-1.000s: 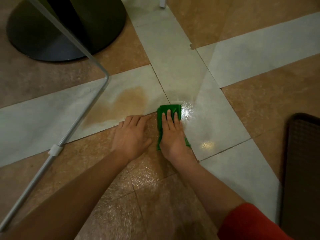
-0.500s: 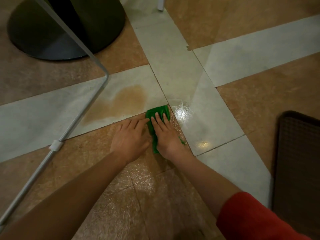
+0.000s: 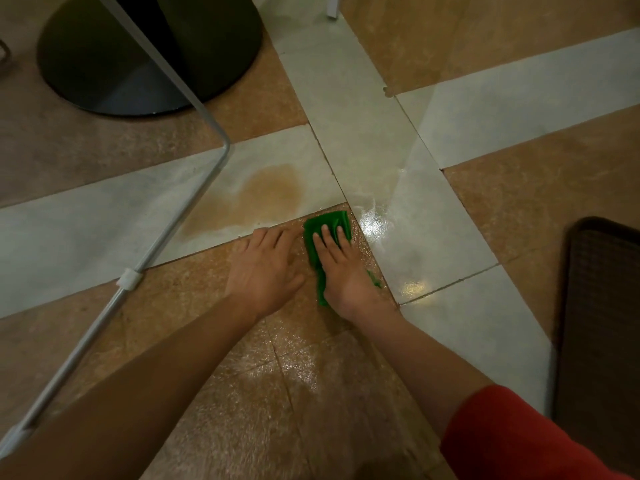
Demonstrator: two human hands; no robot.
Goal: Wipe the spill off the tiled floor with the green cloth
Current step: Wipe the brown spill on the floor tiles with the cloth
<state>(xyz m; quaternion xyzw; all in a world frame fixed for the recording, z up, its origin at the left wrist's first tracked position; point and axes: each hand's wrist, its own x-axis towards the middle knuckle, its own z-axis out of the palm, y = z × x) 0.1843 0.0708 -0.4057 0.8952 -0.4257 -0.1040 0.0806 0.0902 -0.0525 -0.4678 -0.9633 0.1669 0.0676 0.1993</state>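
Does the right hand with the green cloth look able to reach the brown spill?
Probably yes. The right hand presses the green cloth flat just short of the brown spill, bare floor between; the left hand lies beside the path, not across it.

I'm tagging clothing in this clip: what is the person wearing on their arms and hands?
The left hand and right hand are bare: no gloves, rings or watch show. A red sleeve covers the right arm above the elbow; the left arm shows no sleeve.
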